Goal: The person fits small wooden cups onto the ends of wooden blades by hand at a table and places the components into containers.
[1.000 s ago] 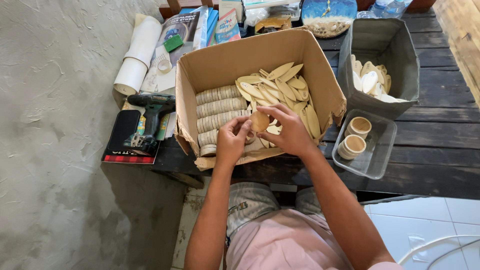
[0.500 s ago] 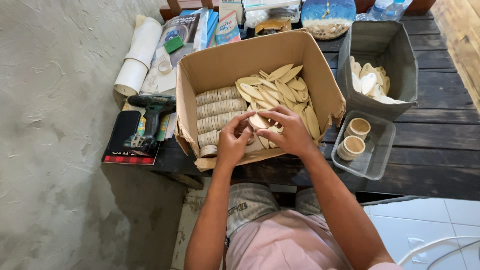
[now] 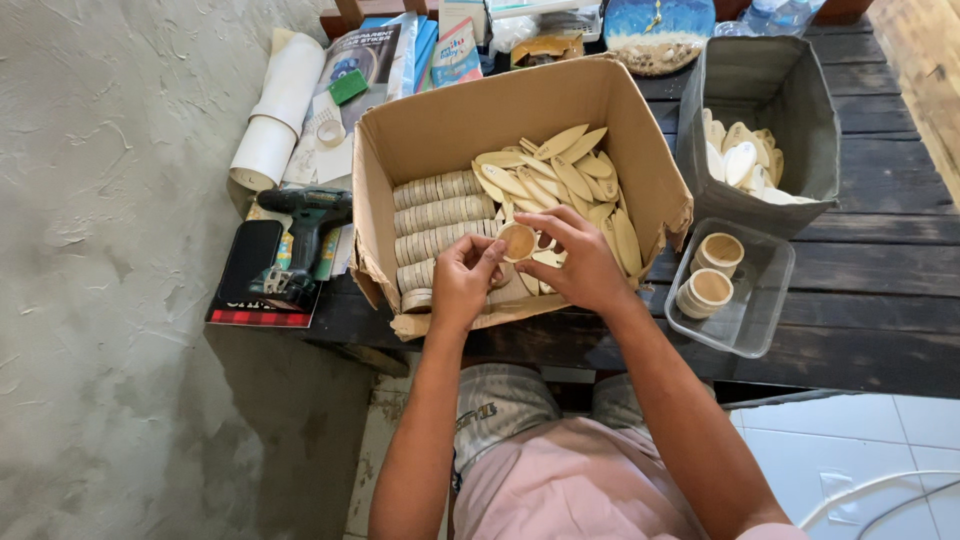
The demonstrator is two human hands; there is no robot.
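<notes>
Two hands, left and right, pinch a light, stiff wooden disc by its rim over the box.

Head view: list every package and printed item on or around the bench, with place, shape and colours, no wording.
Cardboard box: centre, open, brown, under both hands.
Grey bin: right of it, square, soft-sided.
Clear tub: front right, rectangular, transparent.
Glossy packet: back left, flat, dark print.
Blue-and-white pouch: back, small, colourful.
Black booklet: left edge, flat, red checked strip.
</notes>
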